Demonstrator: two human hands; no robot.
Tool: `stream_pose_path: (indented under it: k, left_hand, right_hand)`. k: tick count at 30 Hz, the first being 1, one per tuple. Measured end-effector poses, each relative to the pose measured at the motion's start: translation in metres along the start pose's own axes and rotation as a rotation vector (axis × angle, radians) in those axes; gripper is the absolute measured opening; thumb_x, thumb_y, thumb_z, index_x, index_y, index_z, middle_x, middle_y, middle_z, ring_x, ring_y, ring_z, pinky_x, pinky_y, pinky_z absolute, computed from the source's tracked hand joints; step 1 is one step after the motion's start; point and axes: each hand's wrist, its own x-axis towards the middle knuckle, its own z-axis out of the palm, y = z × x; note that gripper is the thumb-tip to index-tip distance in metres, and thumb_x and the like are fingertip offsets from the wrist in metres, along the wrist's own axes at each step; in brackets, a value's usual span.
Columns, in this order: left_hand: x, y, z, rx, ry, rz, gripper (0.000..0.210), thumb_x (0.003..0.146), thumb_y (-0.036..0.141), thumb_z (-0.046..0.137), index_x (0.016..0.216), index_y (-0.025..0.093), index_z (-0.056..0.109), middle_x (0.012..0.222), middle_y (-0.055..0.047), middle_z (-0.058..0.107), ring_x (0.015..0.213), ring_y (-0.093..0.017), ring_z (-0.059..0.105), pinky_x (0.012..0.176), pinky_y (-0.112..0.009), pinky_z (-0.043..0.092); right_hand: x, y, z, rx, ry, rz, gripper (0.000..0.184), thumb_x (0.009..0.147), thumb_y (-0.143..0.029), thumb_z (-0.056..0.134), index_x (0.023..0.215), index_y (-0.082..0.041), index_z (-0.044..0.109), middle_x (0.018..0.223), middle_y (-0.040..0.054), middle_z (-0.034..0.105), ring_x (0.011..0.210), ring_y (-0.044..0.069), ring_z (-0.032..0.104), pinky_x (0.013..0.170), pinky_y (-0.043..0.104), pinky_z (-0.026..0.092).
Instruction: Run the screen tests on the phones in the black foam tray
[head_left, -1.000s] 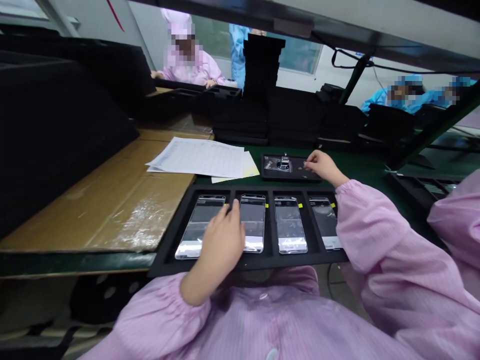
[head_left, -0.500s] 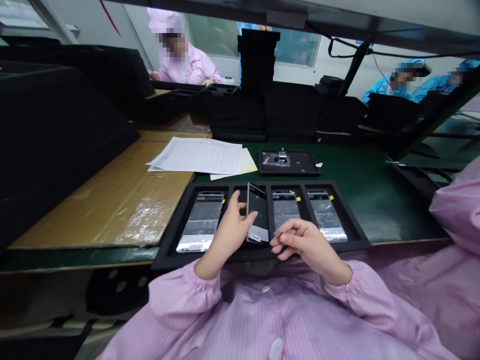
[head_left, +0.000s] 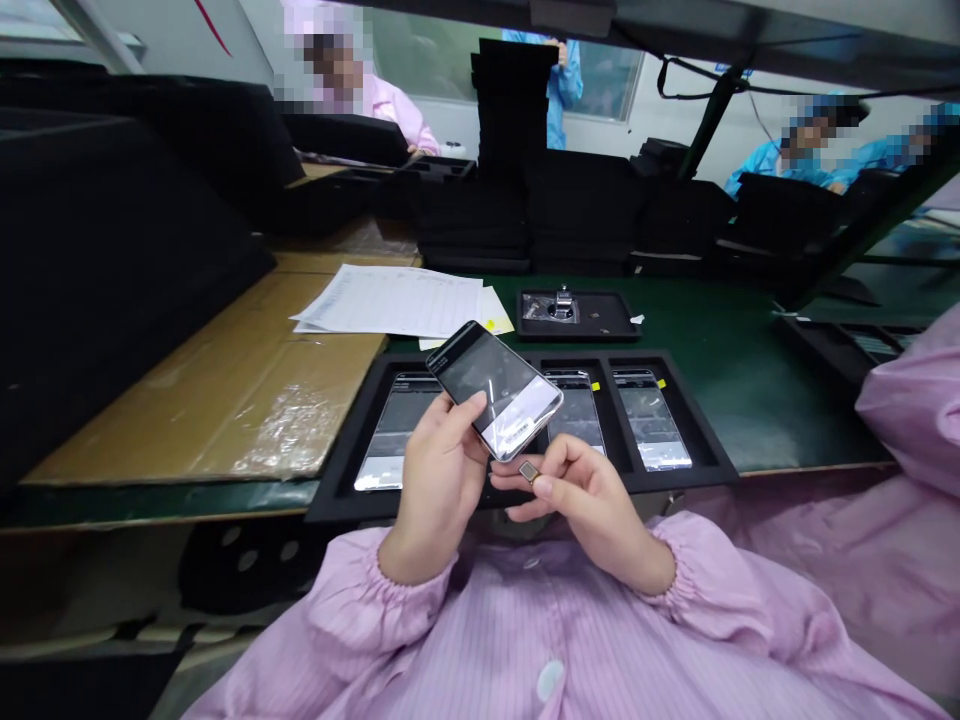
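The left hand (head_left: 442, 475) keeps its grip closed around a phone (head_left: 499, 390), thumb on the screen, and holds it tilted above the tray (head_left: 699, 425), apparently to present the lower end to the right hand (head_left: 589, 492). The right hand's grip is a narrow pinch on a small metal piece (head_left: 528, 471) near that end, likely chosen to leave its flat face exposed. Dividers in the tray separate the other phones (head_left: 651, 425), which lie screen up, presumably for protection.
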Motion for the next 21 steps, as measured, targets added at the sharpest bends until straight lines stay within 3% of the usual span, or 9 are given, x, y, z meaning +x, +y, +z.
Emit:
stream_pose_path:
  k: [8,12,17,19,21]
  left_hand:
    - [-0.006,-0.003,-0.002,0.012,-0.026,0.134,0.032,0.076,0.026,0.074,0.101,0.019,0.056,0.106,-0.005,0.071,0.101,-0.024,0.070,0.083,-0.034,0.058]
    - [-0.009,-0.005,-0.002,0.045,-0.023,0.225,0.034,0.078,0.026,0.072,0.107,0.021,0.054,0.108,-0.005,0.070,0.104,-0.023,0.068,0.084,-0.034,0.057]
    - [-0.013,-0.012,-0.001,0.050,-0.046,0.197,0.034,0.081,0.030,0.069,0.109,0.023,0.052,0.111,-0.005,0.070,0.102,-0.022,0.069,0.085,-0.033,0.057]
    - [-0.008,-0.011,-0.004,0.064,-0.056,0.163,0.036,0.079,0.034,0.071,0.108,0.022,0.053,0.108,-0.005,0.071,0.097,-0.022,0.070,0.082,-0.033,0.057]
    - [0.003,-0.005,-0.012,0.100,-0.072,0.124,0.042,0.074,0.035,0.076,0.108,0.021,0.055,0.107,-0.006,0.072,0.092,-0.023,0.071,0.076,-0.032,0.058]
  right_hand:
    - [0.001,0.003,0.000,-0.014,0.049,0.008,0.036,0.083,-0.037,0.081,0.076,-0.019,0.051,0.096,0.0063,0.074,0.092,0.022,0.073,0.068,0.027,0.064]
    - [0.005,0.005,-0.004,-0.138,0.067,0.021,0.034,0.082,-0.043,0.081,0.082,-0.019,0.057,0.092,0.0059,0.073,0.090,0.022,0.073,0.068,0.027,0.063]
    - [0.006,0.015,-0.008,-0.333,0.156,-0.027,0.038,0.077,-0.050,0.083,0.086,-0.020,0.061,0.083,0.0041,0.071,0.078,0.021,0.072,0.055,0.024,0.058]
    - [0.010,0.009,-0.013,-0.436,0.118,0.005,0.038,0.084,-0.055,0.074,0.087,-0.019,0.062,0.082,0.0052,0.071,0.077,0.021,0.072,0.055,0.025,0.057]
    - [0.021,-0.010,-0.024,-0.662,-0.042,0.102,0.036,0.088,-0.054,0.069,0.085,-0.019,0.064,0.077,0.0046,0.070,0.070,0.020,0.070,0.056,0.026,0.054]
